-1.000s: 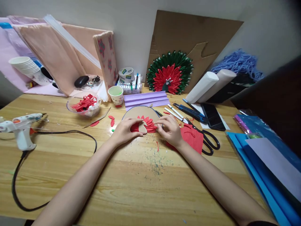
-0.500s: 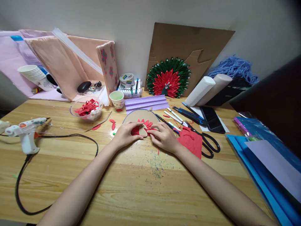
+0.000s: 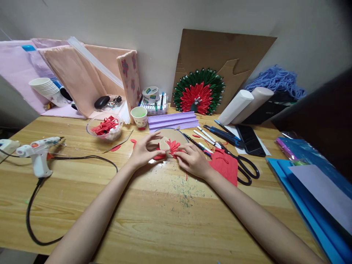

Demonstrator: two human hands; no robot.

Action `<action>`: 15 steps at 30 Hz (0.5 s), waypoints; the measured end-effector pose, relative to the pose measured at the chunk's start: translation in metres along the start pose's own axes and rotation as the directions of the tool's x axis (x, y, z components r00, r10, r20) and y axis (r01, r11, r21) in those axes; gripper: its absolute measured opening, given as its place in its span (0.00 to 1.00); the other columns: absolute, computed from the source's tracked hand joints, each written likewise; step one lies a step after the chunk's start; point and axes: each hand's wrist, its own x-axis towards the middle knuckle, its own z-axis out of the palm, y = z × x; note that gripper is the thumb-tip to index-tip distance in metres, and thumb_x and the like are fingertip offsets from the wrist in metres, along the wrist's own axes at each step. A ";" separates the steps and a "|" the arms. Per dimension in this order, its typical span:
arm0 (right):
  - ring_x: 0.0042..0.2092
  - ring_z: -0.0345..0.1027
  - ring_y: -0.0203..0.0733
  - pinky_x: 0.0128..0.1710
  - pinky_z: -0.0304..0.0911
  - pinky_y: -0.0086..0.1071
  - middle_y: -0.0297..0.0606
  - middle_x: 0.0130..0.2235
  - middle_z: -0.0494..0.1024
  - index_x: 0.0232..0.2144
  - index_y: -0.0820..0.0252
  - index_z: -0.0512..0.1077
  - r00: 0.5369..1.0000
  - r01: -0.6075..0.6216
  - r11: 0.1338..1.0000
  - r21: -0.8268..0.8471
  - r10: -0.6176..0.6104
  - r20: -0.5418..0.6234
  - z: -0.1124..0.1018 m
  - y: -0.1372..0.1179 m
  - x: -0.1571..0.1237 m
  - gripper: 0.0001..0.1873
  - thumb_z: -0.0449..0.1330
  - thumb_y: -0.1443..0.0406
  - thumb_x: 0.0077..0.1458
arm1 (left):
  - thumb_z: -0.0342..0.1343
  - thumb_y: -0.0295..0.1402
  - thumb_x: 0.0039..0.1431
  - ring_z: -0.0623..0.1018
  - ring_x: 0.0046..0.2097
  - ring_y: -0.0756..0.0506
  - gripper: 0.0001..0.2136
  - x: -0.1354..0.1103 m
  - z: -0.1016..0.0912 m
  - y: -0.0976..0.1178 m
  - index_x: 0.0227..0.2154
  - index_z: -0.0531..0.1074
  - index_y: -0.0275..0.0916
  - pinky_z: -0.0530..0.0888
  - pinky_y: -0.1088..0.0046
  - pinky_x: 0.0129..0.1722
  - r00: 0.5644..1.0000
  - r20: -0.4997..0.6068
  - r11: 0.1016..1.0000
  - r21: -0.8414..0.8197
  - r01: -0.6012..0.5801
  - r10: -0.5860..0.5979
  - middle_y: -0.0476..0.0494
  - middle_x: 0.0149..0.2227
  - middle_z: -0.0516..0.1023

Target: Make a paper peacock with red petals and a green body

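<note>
Mid-frame, my left hand [image 3: 143, 152] curves round the cardboard [image 3: 164, 144], grip unclear, perhaps steadying the red petals [image 3: 172, 146] my right hand [image 3: 194, 160] pinches.

Hands [image 3: 194, 159] at red petals [image 3: 173, 146] — glue gun [image 3: 40, 156], scissors [image 3: 238, 158]

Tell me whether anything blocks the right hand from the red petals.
Nothing visible does. The right hand has its fingertips at the right edge of the red petals. The left hand is on their opposite side, and the red paper sheet lies to the right, outside that approach.
</note>
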 end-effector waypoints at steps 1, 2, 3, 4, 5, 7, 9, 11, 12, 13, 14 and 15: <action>0.43 0.63 0.45 0.42 0.64 0.40 0.42 0.40 0.76 0.38 0.59 0.74 1.000 0.002 1.000 -0.003 -0.002 -0.006 0.000 0.000 0.000 0.10 0.56 0.70 0.54 | 0.64 0.39 0.47 0.73 0.52 0.42 0.31 0.002 -0.007 0.003 0.54 0.62 0.38 0.73 0.62 0.50 0.997 -0.077 0.999 0.038 -0.005 0.008 0.35 0.51 0.73; 0.43 0.63 0.45 0.42 0.64 0.40 0.42 0.40 0.76 0.38 0.59 0.74 1.000 0.004 1.000 -0.003 -0.004 -0.012 0.000 0.000 0.000 0.10 0.56 0.70 0.54 | 0.64 0.39 0.47 0.73 0.52 0.42 0.30 0.004 -0.015 0.006 0.54 0.63 0.38 0.71 0.61 0.52 0.987 -0.160 0.995 0.104 -0.009 0.025 0.36 0.50 0.74; 0.43 0.64 0.45 0.42 0.64 0.40 0.42 0.40 0.76 0.38 0.59 0.74 1.000 0.004 1.000 -0.003 -0.004 -0.015 0.000 0.000 0.000 0.10 0.56 0.70 0.54 | 0.64 0.39 0.47 0.74 0.52 0.42 0.29 0.004 -0.024 0.008 0.53 0.64 0.38 0.69 0.60 0.53 0.970 -0.239 0.984 0.177 -0.007 0.050 0.37 0.50 0.74; 0.43 0.64 0.45 0.42 0.64 0.40 0.42 0.40 0.76 0.38 0.59 0.74 1.000 0.004 1.000 -0.003 -0.004 -0.016 0.001 0.000 0.000 0.10 0.56 0.70 0.54 | 0.63 0.39 0.47 0.74 0.51 0.42 0.28 0.003 -0.033 0.009 0.51 0.66 0.38 0.69 0.60 0.53 0.952 -0.299 0.971 0.240 0.018 0.057 0.37 0.49 0.74; 0.43 0.64 0.45 0.42 0.64 0.40 0.42 0.40 0.76 0.38 0.59 0.74 1.000 0.005 1.000 -0.003 -0.005 -0.015 0.001 0.000 0.000 0.10 0.56 0.70 0.54 | 0.63 0.40 0.47 0.74 0.51 0.42 0.27 0.001 -0.041 0.008 0.51 0.66 0.38 0.69 0.60 0.54 0.942 -0.335 0.953 0.296 0.067 0.038 0.38 0.49 0.74; 0.43 0.64 0.45 0.42 0.64 0.40 0.41 0.39 0.76 0.37 0.59 0.74 1.000 0.010 1.000 -0.004 -0.010 -0.015 0.001 0.000 0.000 0.09 0.56 0.70 0.54 | 0.63 0.41 0.46 0.75 0.50 0.40 0.27 -0.008 -0.055 0.001 0.49 0.67 0.37 0.70 0.60 0.52 0.933 -0.359 0.901 0.392 0.187 -0.038 0.37 0.48 0.75; 0.42 0.64 0.46 0.42 0.65 0.40 0.42 0.39 0.76 0.37 0.59 0.75 1.000 0.016 1.000 -0.008 -0.017 -0.018 0.000 0.000 0.001 0.09 0.56 0.70 0.54 | 0.63 0.41 0.46 0.75 0.49 0.39 0.28 -0.020 -0.064 -0.010 0.50 0.67 0.37 0.71 0.60 0.49 0.929 -0.343 0.843 0.450 0.293 -0.140 0.36 0.48 0.75; 0.42 0.65 0.46 0.41 0.65 0.40 0.42 0.39 0.76 0.37 0.59 0.75 1.000 0.023 1.000 -0.011 -0.023 -0.021 0.000 -0.001 0.001 0.09 0.56 0.71 0.54 | 0.62 0.40 0.46 0.75 0.49 0.39 0.28 -0.030 -0.067 -0.020 0.51 0.66 0.37 0.71 0.61 0.49 0.928 -0.316 0.796 0.500 0.341 -0.200 0.36 0.49 0.74; 0.42 0.65 0.46 0.41 0.65 0.40 0.42 0.38 0.76 0.37 0.59 0.75 0.999 0.025 1.000 -0.011 -0.025 -0.022 0.000 -0.002 0.001 0.09 0.56 0.71 0.54 | 0.61 0.40 0.47 0.75 0.49 0.39 0.27 -0.034 -0.068 -0.023 0.51 0.66 0.37 0.71 0.61 0.50 0.931 -0.303 0.783 0.520 0.341 -0.204 0.36 0.49 0.74; 0.42 0.65 0.46 0.41 0.65 0.40 0.42 0.38 0.76 0.36 0.59 0.75 0.999 0.027 1.000 -0.012 -0.027 -0.023 -0.001 -0.002 0.001 0.09 0.56 0.71 0.53 | 0.61 0.40 0.48 0.74 0.50 0.39 0.26 -0.037 -0.068 -0.025 0.51 0.66 0.37 0.70 0.60 0.50 0.936 -0.294 0.776 0.537 0.330 -0.194 0.37 0.49 0.74; 0.41 0.65 0.46 0.41 0.65 0.40 0.42 0.38 0.76 0.36 0.59 0.75 0.999 0.027 1.000 -0.014 -0.027 -0.025 -0.001 -0.002 0.001 0.09 0.56 0.71 0.53 | 0.60 0.40 0.49 0.73 0.51 0.39 0.25 -0.039 -0.068 -0.026 0.50 0.67 0.37 0.69 0.60 0.51 0.942 -0.289 0.774 0.552 0.309 -0.170 0.37 0.49 0.74; 0.41 0.65 0.46 0.41 0.66 0.40 0.42 0.38 0.76 0.36 0.58 0.75 0.999 0.029 0.999 -0.015 -0.030 -0.028 -0.001 -0.002 0.001 0.09 0.56 0.71 0.53 | 0.59 0.40 0.50 0.73 0.52 0.39 0.24 -0.041 -0.069 -0.025 0.49 0.68 0.37 0.68 0.60 0.52 0.947 -0.290 0.774 0.565 0.286 -0.138 0.37 0.49 0.74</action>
